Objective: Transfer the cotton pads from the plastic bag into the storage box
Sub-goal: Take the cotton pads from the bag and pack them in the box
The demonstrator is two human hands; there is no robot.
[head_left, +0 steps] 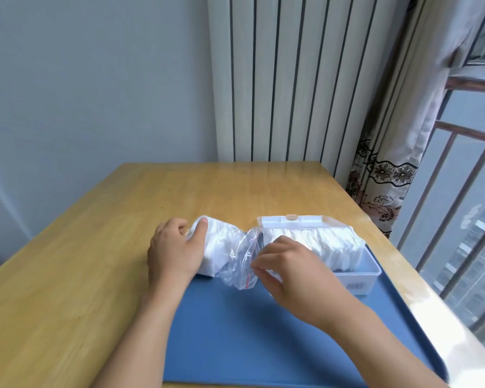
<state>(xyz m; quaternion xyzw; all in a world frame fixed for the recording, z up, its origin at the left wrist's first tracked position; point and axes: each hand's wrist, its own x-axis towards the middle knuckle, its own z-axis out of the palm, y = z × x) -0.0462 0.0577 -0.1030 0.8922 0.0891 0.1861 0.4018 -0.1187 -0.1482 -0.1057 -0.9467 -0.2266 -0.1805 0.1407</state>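
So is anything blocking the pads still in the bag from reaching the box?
Only the clear plastic zip bag itself: its crumpled empty section lies between the remaining white cotton pads and the open white storage box. Nothing else visible intervenes.

Home: radiator (266, 79), floral curtain (381, 175) (high-rise window).

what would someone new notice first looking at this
Two bare hands meet mid-table: the left hand clamps a plastic bag still holding cotton pads, the right hand pinches its mouth. Just right sits an open storage box already packed with white pads, on a blue mat.
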